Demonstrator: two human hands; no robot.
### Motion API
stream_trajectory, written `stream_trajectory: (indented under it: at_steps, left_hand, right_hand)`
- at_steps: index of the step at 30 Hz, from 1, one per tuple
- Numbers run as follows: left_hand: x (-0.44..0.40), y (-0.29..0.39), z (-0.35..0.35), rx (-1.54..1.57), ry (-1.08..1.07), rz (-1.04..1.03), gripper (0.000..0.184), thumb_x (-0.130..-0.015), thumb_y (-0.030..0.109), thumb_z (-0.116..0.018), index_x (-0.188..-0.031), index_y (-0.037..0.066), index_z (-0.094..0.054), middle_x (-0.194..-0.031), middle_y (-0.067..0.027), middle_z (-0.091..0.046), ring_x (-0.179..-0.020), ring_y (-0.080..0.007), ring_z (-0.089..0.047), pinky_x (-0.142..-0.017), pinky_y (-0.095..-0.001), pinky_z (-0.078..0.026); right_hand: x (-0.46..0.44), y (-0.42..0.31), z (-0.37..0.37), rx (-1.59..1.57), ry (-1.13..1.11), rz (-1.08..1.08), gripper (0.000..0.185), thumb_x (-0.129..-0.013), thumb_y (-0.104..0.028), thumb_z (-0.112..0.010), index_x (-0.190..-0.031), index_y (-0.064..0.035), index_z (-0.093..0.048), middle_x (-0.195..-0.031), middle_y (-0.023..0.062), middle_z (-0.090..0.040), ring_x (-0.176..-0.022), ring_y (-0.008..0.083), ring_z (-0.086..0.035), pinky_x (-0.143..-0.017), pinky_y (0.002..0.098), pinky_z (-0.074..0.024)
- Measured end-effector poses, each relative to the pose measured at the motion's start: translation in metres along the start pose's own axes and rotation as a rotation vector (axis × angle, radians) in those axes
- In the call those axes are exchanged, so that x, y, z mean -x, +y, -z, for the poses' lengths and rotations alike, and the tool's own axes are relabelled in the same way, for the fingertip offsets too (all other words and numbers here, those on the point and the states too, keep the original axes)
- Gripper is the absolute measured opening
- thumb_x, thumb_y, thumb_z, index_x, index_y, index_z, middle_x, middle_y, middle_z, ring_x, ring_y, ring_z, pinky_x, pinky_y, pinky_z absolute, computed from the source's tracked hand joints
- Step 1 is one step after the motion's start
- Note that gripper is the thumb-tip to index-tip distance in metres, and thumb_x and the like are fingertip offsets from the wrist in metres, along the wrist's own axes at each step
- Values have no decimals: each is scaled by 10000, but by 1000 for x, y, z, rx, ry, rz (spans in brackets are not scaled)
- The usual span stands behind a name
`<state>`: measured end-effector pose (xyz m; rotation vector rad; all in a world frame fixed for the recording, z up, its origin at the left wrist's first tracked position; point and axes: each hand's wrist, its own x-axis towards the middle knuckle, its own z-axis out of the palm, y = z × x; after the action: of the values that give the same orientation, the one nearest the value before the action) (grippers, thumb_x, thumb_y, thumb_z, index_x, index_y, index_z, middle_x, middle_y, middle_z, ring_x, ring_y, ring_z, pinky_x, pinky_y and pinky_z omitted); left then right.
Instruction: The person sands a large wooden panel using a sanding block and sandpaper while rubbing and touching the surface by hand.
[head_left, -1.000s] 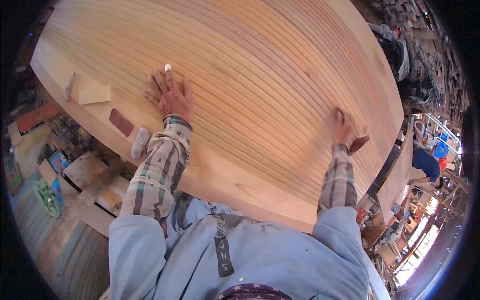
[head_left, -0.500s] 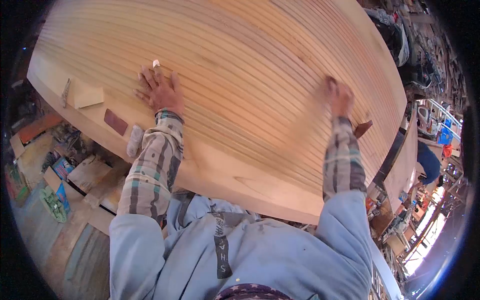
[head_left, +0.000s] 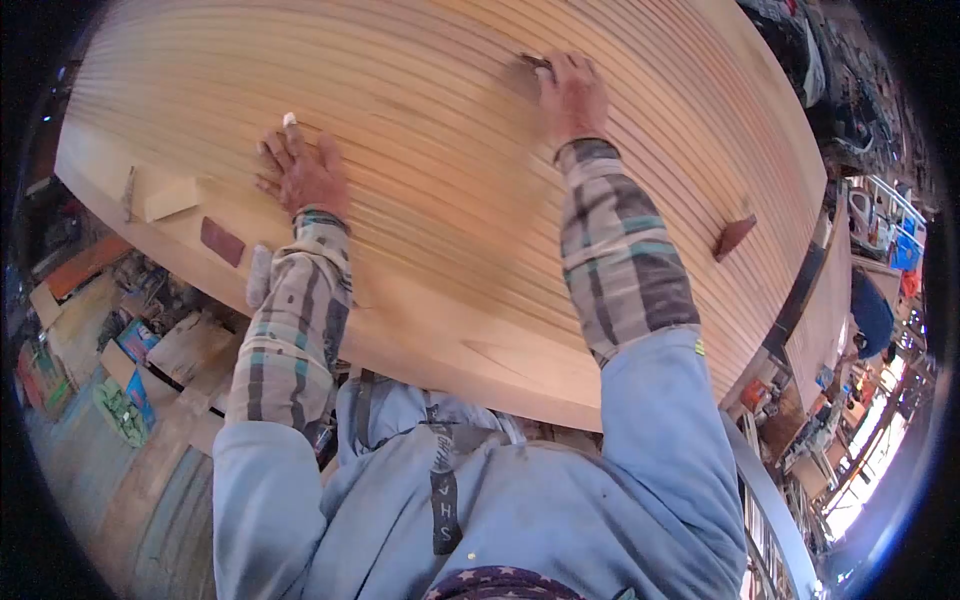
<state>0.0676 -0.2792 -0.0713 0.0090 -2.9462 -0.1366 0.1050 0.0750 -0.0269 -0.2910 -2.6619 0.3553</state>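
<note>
Head: my L hand (head_left: 311, 184) splayed, empty, on tan grooved-wood panel (head_left: 440, 165); R hand (head_left: 577, 98) grips thin dark piece (head_left: 534, 62), prob. rubbing; nxt: steady pressure.

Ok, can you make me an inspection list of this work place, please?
Surface: wide wooden board, long lines across it.
Job's things: dark piece, mostly hidden; reddish-brown sheet at left, another at right.
Clutter: pale scrap and whitish roll near the board's left edge.
Hands: left hand spread on the board; right hand gripping the dark piece.
Cables: nothing seen clearly.
Surroundings: someone in dark blue at right; green bundle at lower left.
</note>
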Motion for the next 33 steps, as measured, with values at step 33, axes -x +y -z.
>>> stream_trajectory:
  at_steps: [33]
  left_hand:
    - [3, 5, 7, 10, 0, 3, 656, -992, 535, -406, -1535, 190, -279, -1590, -167, -243, -1486, -366, -178, -1144, -665, -91]
  right_hand:
    - [107, 138, 86, 114, 1, -83, 192, -839, -212, -709, -1007, -123, -732, -909, 83, -650, -892, 304, -602, -810, 406, -483]
